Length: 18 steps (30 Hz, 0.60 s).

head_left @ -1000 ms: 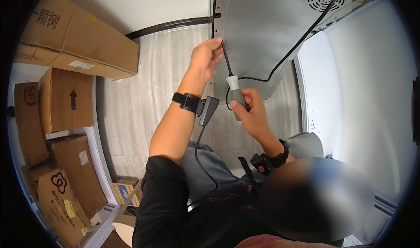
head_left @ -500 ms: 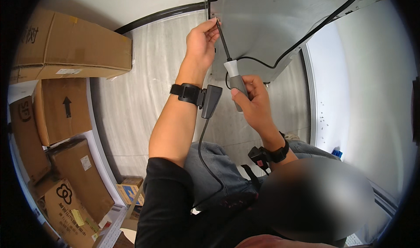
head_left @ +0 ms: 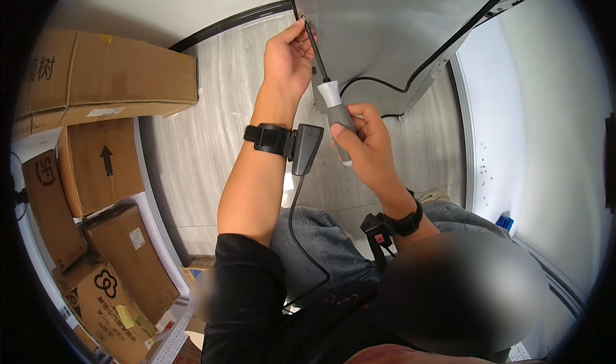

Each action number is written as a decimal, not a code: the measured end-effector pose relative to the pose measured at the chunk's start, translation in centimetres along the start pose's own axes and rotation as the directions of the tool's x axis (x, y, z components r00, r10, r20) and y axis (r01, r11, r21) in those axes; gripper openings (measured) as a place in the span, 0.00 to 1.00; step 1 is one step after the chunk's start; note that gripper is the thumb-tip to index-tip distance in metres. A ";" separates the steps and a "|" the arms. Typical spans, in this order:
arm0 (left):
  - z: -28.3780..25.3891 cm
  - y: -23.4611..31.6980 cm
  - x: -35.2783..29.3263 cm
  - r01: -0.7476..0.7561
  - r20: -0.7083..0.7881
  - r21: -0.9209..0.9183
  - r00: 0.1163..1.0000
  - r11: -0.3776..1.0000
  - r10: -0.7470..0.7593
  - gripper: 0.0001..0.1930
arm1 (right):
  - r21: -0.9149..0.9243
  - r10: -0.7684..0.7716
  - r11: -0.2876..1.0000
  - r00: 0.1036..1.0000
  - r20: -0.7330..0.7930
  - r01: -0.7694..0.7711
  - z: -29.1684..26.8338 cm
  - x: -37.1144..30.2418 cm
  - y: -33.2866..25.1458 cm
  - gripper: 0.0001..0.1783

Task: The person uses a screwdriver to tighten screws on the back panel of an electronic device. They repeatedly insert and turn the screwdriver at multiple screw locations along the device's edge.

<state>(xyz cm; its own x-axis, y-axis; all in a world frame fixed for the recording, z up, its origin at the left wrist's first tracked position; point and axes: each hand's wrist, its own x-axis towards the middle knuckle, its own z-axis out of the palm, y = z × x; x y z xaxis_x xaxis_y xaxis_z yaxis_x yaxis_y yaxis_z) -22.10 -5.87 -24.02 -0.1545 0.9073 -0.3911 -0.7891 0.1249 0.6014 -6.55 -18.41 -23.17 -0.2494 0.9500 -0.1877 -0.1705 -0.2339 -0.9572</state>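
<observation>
Screwdriver (head_left: 335, 114), grey-white, long-shafted, fingers of right hand (head_left: 368, 144) clamped on it near flat grey metal panel (head_left: 385, 37); left hand (head_left: 287, 62) at panel's edge, can't tell its grip.

Metal cabinet (head_left: 378, 37) on grey floor (head_left: 205, 133)

Cartons (head_left: 138, 75) bearing black arrow (head_left: 106, 160), looped emblem (head_left: 106, 283), lettering (head_left: 42, 69)

A grey, streaked floor (head_left: 199, 152) meets a white wall (head_left: 186, 5) with black skirting (head_left: 230, 22).
</observation>
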 end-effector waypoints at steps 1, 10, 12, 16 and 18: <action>0.1 0.0 0.0 0.002 -0.005 0.009 1.000 1.000 -0.001 0.06 | 0.015 0.000 1.000 1.000 -0.002 0.000 0.0 0.0 0.0 0.14; -0.1 0.1 0.1 0.008 0.009 0.030 1.000 1.000 -0.009 0.07 | 0.144 0.095 0.985 0.995 0.041 -0.099 0.7 -0.2 -1.1 0.13; -0.1 0.2 0.1 0.020 0.024 0.033 0.999 0.999 -0.021 0.07 | 0.185 0.127 0.973 0.991 0.051 -0.135 0.8 -0.3 -1.1 0.13; -0.2 0.4 0.0 0.026 0.024 0.054 0.999 0.998 -0.028 0.08 | 0.331 0.177 0.924 0.981 0.079 -0.193 1.1 -0.4 -1.1 0.14; -0.1 0.5 -0.1 0.034 0.030 0.052 0.999 0.998 -0.036 0.08 | 0.399 0.214 0.888 0.973 0.084 -0.229 1.1 -0.4 -1.1 0.15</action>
<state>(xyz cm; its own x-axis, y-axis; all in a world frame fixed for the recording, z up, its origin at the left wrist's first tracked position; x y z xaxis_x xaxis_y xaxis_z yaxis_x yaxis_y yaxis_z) -22.60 -5.92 -23.77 -0.1085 0.9139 -0.3912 -0.7619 0.1764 0.6233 -7.29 -18.79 -21.83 -0.3589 0.8573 -0.3691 -0.4743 -0.5081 -0.7189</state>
